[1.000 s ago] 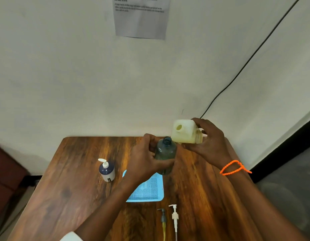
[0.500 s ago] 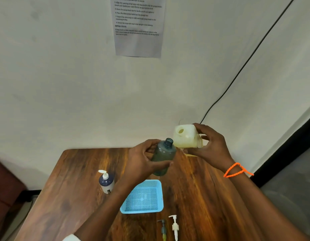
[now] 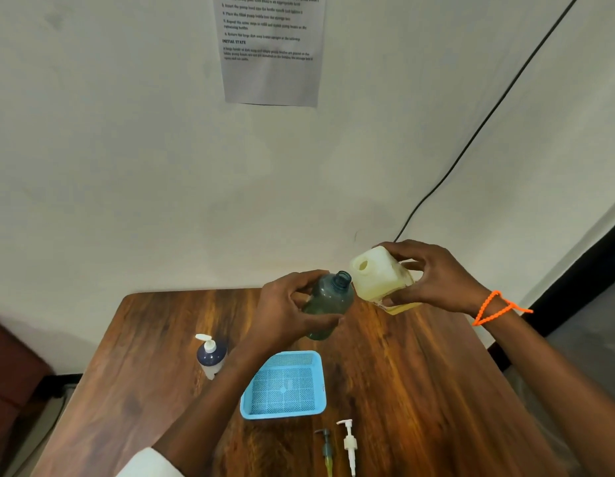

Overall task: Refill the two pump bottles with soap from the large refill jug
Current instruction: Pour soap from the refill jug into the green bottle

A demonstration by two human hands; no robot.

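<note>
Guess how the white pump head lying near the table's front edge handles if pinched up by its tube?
The white pump head probably weighs little: slim plastic. Its thin dip tube likely flexes, so the head end may droop. Lying flat on the table, it could roll aside if nudged.

Soft even light, faint shadows, slight blur, wide-angle edge bending

We hold both hands raised in front of us, forearms reaching forward from the bottom of the view. Our left hand (image 3: 292,306) curls its fingers and thumb round a grey-green pump bottle (image 3: 328,304), tilted. Our right hand (image 3: 433,278) grips the pale refill jug (image 3: 378,275) from the side, an orange beaded band (image 3: 495,308) circling its wrist.
</note>
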